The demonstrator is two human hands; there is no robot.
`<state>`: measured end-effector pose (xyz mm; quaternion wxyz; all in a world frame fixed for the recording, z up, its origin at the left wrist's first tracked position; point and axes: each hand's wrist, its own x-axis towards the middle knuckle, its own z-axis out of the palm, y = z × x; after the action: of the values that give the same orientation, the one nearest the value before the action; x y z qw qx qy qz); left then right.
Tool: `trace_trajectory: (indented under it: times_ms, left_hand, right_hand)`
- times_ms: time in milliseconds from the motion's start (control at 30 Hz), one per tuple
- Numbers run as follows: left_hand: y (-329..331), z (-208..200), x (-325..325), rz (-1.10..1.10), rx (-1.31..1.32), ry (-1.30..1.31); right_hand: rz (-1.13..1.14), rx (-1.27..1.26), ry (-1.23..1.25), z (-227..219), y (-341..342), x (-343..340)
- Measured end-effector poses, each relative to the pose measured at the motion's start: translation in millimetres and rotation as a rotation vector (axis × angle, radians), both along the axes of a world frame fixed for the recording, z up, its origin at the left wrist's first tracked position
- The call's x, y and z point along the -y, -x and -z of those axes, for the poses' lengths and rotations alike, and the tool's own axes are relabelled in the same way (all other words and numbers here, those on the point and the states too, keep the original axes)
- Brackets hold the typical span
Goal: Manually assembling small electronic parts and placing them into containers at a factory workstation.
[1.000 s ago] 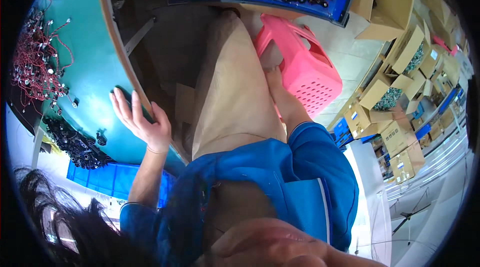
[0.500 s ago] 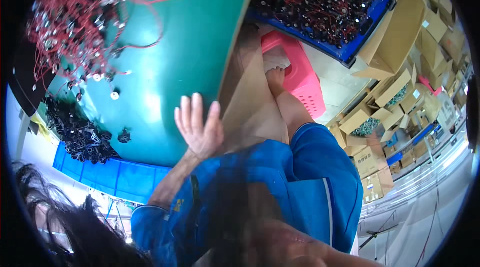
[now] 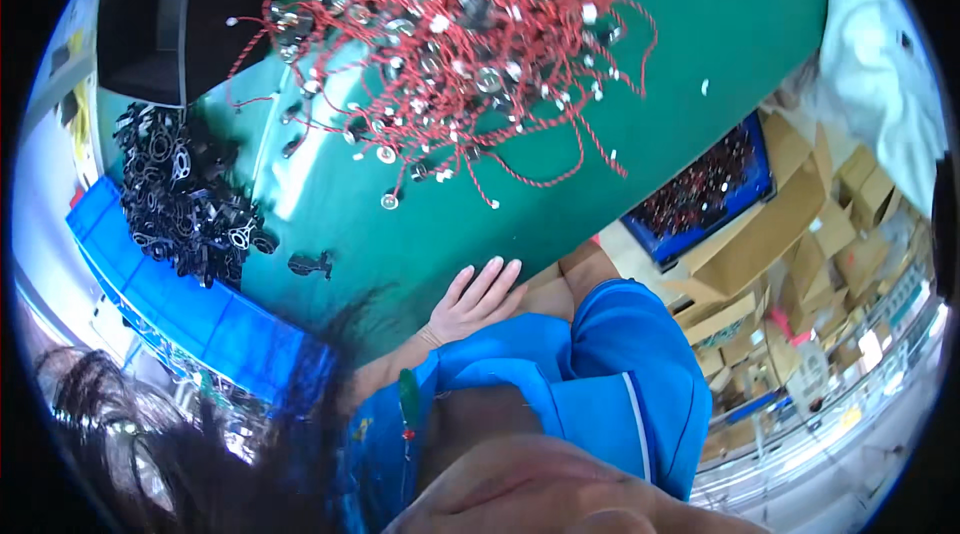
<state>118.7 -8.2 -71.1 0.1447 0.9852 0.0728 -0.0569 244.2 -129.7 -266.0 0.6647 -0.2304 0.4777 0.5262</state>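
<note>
My left hand point(image 3: 478, 304) lies at the near edge of the green tabletop point(image 3: 400, 244), fingers stretched out, holding nothing. A short stretch of my right forearm point(image 3: 588, 269) shows below a blue sleeve; its hand is hidden beyond the table edge. Ahead of my left hand is a large tangled heap of red twisted wires point(image 3: 500, 64) with small round discs and white connectors. To the left lies a pile of black plastic ring-shaped parts point(image 3: 180, 204). One loose black part point(image 3: 312, 264) sits between that pile and my left hand.
A blue tray point(image 3: 765, 159) full of dark and red wired parts stands right of the table. Open cardboard boxes point(image 3: 755, 244) fill the right side. A blue panel point(image 3: 190, 299) runs along the table's left end, and a black bin-like object point(image 3: 145, 24) stands at far left.
The view has swung so the wire heap sits more central. My left hand now rests closer to the table edge. The right hand, earlier on a pink plastic item, has gone out of sight.
</note>
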Motion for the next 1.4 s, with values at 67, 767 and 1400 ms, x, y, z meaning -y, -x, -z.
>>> trace_trajectory:
  times_ms: [67,767,1400]
  left_hand:
    - [-1.9,1.7,-0.2,0.011,0.014,0.026]
    - [3.1,15.1,1.0,-0.082,0.353,0.098]
    - [100.7,98.6,102.4,-0.589,0.66,0.448]
  right_hand:
    - [0.18,0.069,-0.025,0.7,-11.9,-1.2]
    - [0.769,0.795,-0.427,-99.2,54.9,-153.0]
    - [1.874,-1.508,-0.96,-69.6,149.3,-15.0]
